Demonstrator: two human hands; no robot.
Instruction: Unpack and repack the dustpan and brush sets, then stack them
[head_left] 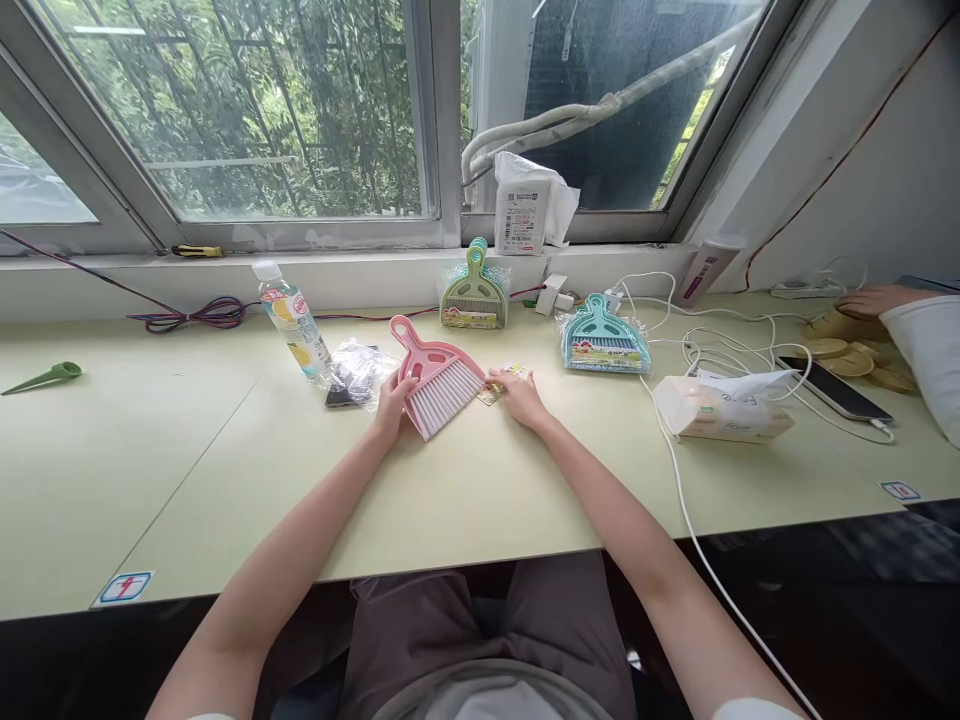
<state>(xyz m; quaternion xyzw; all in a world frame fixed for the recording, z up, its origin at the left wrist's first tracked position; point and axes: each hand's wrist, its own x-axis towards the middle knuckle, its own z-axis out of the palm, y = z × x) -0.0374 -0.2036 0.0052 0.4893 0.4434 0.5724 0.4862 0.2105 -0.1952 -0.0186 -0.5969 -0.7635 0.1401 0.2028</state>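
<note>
Pink brush set [442, 378], handle [413, 343] toward frame's upper left, is pinched by left hand [391, 408]; grip of right hand [523, 398] can't be told.

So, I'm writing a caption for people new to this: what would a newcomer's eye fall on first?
Probably the pink dustpan and brush set near the middle of the table, held by the left hand, with the right hand at its right corner. Then the green set behind it and the turquoise set farther right, both in clear plastic.
</note>
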